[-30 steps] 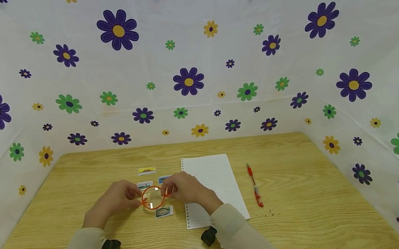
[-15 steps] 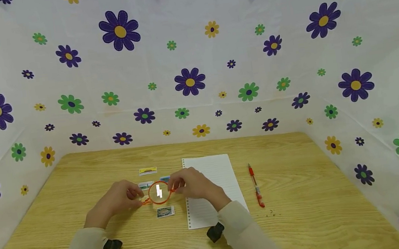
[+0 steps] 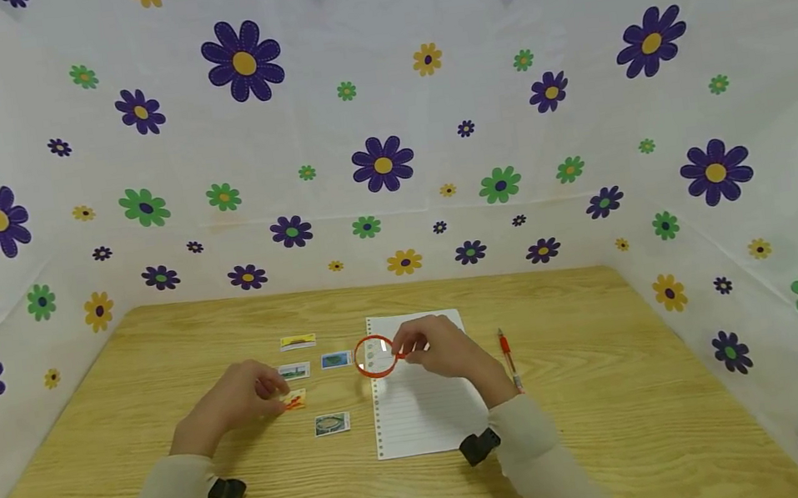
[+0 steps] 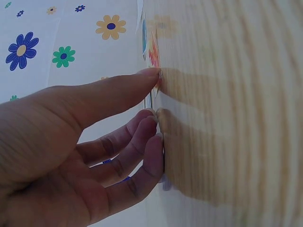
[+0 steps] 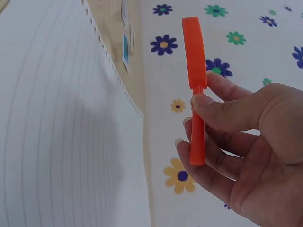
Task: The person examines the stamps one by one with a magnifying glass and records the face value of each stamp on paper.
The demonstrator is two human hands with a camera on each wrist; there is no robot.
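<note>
My right hand [image 3: 438, 349] pinches the handle of a red-orange magnifying glass [image 3: 376, 356] between thumb and fingers. Its round lens is raised above the left edge of a lined sheet [image 3: 421, 414]. In the right wrist view the magnifying glass [image 5: 196, 52] appears edge-on, its handle running down past the thumb. At the left, my left hand [image 3: 233, 397] rests on the table with loosely bent fingers. Its thumb touches a small yellow-and-red stamp-like picture [image 3: 294, 399], whose left part is hidden by the hand. In the left wrist view the fingertips [image 4: 152, 142] reach the tabletop.
Several similar small pictures lie around: a yellow one [image 3: 298, 342], a greenish one [image 3: 295, 371], a blue one [image 3: 337, 360] and one with an oval design [image 3: 332, 424]. A red pen [image 3: 506, 346] lies right of the sheet. A flowered cloth [image 3: 382, 117] encloses the table.
My right hand has moved right and slightly up with the magnifying glass, from over the small pictures to the sheet's left edge. My left hand has stayed almost in place.
</note>
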